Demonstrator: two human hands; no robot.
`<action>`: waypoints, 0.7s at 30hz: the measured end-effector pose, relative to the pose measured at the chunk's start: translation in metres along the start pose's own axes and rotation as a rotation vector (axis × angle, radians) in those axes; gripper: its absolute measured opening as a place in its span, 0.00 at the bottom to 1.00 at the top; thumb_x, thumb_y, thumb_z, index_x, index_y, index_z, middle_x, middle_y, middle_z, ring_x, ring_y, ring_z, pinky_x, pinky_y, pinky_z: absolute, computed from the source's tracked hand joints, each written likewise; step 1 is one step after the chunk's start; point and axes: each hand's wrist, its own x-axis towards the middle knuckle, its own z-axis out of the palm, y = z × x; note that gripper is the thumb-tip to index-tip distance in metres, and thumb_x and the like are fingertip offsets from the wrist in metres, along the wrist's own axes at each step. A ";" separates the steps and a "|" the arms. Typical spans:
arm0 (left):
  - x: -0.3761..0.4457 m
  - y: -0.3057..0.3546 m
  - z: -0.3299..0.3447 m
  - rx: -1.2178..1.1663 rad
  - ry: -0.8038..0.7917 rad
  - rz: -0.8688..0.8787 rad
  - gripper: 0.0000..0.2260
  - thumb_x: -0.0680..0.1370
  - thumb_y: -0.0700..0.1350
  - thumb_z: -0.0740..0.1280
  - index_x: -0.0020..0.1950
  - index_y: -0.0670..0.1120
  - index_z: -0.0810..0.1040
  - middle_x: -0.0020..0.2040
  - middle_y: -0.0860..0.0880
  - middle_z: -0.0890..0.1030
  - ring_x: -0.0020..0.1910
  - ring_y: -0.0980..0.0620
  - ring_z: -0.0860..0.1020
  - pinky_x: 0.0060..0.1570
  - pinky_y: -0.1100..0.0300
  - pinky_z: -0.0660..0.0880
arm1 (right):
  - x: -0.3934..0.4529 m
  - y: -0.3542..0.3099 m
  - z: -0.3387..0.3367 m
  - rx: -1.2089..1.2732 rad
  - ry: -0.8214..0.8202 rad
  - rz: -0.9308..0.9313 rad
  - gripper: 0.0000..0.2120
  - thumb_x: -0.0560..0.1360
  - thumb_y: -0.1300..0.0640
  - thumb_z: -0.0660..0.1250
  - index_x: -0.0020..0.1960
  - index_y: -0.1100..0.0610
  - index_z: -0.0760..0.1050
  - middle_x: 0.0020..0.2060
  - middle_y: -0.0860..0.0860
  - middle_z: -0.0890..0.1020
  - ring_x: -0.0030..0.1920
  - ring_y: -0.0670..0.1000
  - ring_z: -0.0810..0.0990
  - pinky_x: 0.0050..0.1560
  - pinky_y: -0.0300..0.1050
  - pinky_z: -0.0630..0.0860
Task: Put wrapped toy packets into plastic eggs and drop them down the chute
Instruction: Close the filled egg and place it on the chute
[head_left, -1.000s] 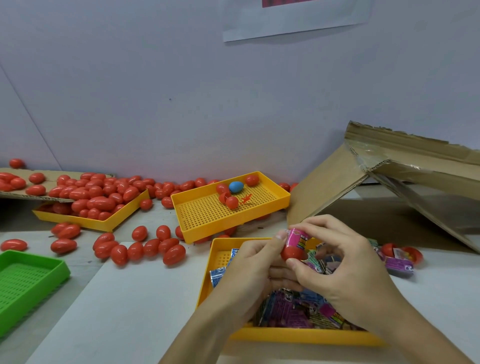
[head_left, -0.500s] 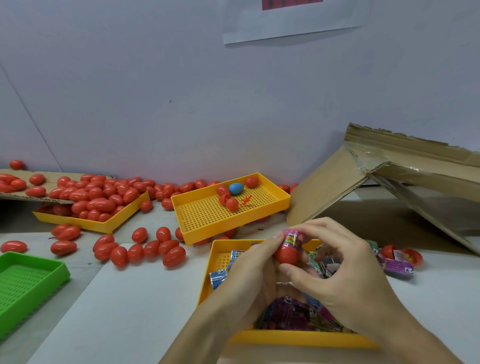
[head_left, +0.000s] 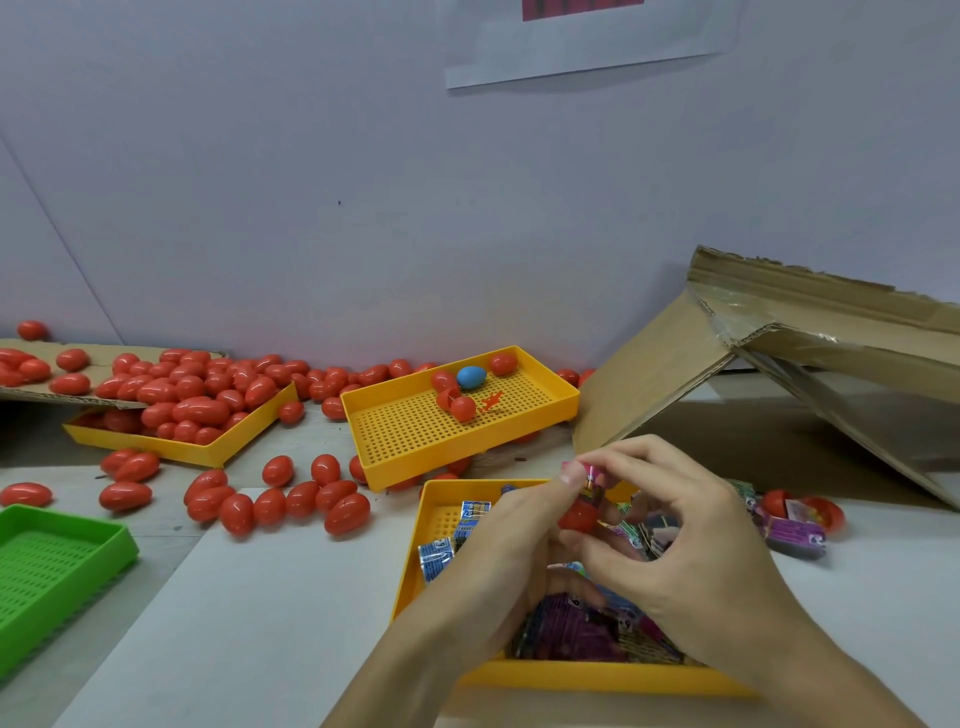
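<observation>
Loose red eggs (head_left: 291, 506) lie within reach at the left as stock. The left hand (head_left: 511, 551) grips a red egg half (head_left: 577, 515) steady over the yellow packet tray (head_left: 431, 525), while the right hand (head_left: 691, 535) pinches a pink packet (head_left: 592, 475), seemingly pushing it in. The cardboard chute (head_left: 670, 374) waits at right.

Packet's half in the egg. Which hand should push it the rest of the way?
Right, probably. The right hand has fingertips pinching the pink packet where it sticks out of the red egg half. The left hand grips the egg from beside and below, so it suits steadying.
</observation>
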 end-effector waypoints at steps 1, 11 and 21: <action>0.000 -0.001 0.000 0.014 -0.006 0.000 0.15 0.77 0.58 0.64 0.43 0.50 0.85 0.41 0.44 0.83 0.40 0.51 0.82 0.38 0.58 0.79 | 0.000 0.000 0.000 -0.001 -0.004 -0.002 0.17 0.67 0.50 0.74 0.56 0.42 0.80 0.50 0.39 0.79 0.53 0.45 0.79 0.43 0.34 0.75; 0.000 -0.002 0.001 0.013 0.007 -0.019 0.16 0.79 0.59 0.65 0.46 0.47 0.84 0.40 0.46 0.82 0.39 0.47 0.83 0.39 0.56 0.79 | 0.000 0.003 0.001 0.015 0.031 -0.013 0.15 0.68 0.49 0.74 0.55 0.42 0.81 0.49 0.39 0.79 0.50 0.45 0.80 0.42 0.31 0.74; 0.001 -0.004 0.001 0.132 0.038 0.007 0.15 0.80 0.60 0.63 0.46 0.55 0.86 0.40 0.48 0.84 0.41 0.50 0.83 0.39 0.59 0.80 | -0.001 0.004 0.001 -0.063 0.037 -0.023 0.17 0.68 0.52 0.78 0.56 0.46 0.81 0.49 0.36 0.77 0.51 0.41 0.78 0.41 0.29 0.74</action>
